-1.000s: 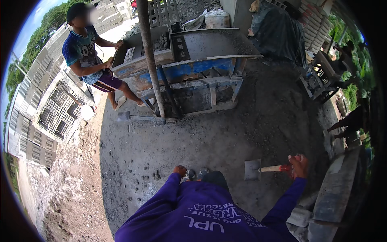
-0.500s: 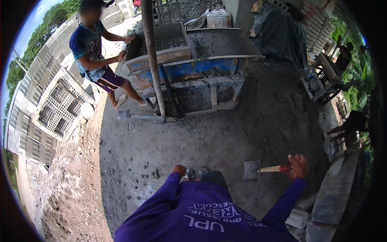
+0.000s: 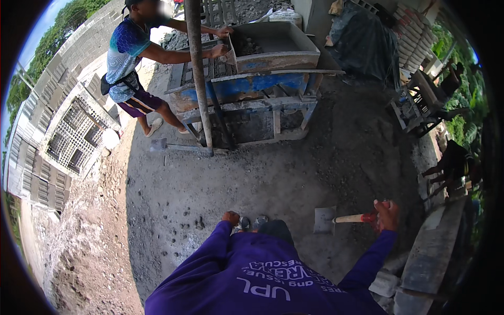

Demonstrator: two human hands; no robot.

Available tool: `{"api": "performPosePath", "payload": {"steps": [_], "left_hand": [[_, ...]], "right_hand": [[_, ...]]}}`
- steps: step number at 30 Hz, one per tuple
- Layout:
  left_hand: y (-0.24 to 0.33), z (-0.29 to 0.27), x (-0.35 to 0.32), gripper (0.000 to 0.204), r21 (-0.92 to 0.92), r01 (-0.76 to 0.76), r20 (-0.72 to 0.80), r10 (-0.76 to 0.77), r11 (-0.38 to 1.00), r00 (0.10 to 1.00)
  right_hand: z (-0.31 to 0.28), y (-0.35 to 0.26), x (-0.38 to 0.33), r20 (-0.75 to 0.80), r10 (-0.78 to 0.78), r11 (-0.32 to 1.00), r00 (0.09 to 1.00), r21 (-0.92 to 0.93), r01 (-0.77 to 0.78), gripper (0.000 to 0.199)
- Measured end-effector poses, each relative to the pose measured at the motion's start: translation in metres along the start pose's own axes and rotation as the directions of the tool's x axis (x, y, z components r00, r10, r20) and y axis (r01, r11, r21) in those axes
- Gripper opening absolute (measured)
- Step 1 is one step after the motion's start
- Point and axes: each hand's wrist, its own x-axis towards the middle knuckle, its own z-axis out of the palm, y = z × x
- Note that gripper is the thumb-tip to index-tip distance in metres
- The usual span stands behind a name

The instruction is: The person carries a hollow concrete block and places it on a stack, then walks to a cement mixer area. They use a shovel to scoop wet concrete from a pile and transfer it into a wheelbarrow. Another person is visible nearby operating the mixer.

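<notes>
My right hand (image 3: 387, 215) is wrapped round the red grip of a shovel (image 3: 349, 218), out to my right. The shovel's flat metal blade points left, down at the grey floor. My left hand (image 3: 231, 217) hangs beside my body near my shoes, closed like a fist, with nothing seen in it. Across from me, a co-worker (image 3: 126, 58) grips the left end of a shallow open box (image 3: 278, 63) with both hands. Some dark grey mix lies in the box, which rests on a blue, worn machine table (image 3: 247, 90).
A slanting metal pole (image 3: 197, 73) stands before the machine. Another shovel (image 3: 178, 147) lies at its foot. Concrete blocks (image 3: 50, 157) are stacked at left. Sacks (image 3: 412, 39) and a dark tarp (image 3: 367, 39) stand at back right. Another person (image 3: 455, 163) bends at far right.
The co-worker has leaned in and slid the box to the right along the machine table, uncovering a slotted surface at its left. My hands and the shovel stay nearly in place.
</notes>
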Motion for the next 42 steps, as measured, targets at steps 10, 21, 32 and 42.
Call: {"api": "performPosePath", "payload": {"steps": [10, 21, 32, 42], "left_hand": [[-0.004, 0.0, 0.011, 0.021, 0.13, -0.054, 0.004, 0.054, 0.99, 0.999], [-0.048, 0.011, 0.057, 0.02, 0.337, -0.245, 0.023, 0.253, 0.909, 0.967], [-0.044, 0.011, 0.053, 0.021, 0.252, -0.252, -0.046, 0.271, 0.935, 0.961], [-0.007, 0.006, 0.018, 0.028, 0.154, -0.135, -0.038, 0.143, 0.979, 0.989]], "right_hand": [[0.005, -0.012, -0.007, -0.034, 0.002, 0.999, 0.999, -0.033, -0.003, 0.029], [0.002, -0.008, -0.004, -0.012, 0.023, 1.0, 1.0, 0.0, -0.023, 0.031], [-0.002, 0.001, 0.005, -0.033, 0.029, 1.0, 0.999, 0.005, -0.029, 0.034], [-0.007, 0.0, 0.004, -0.02, 0.028, 1.0, 0.999, 0.003, -0.027, 0.031]]}}
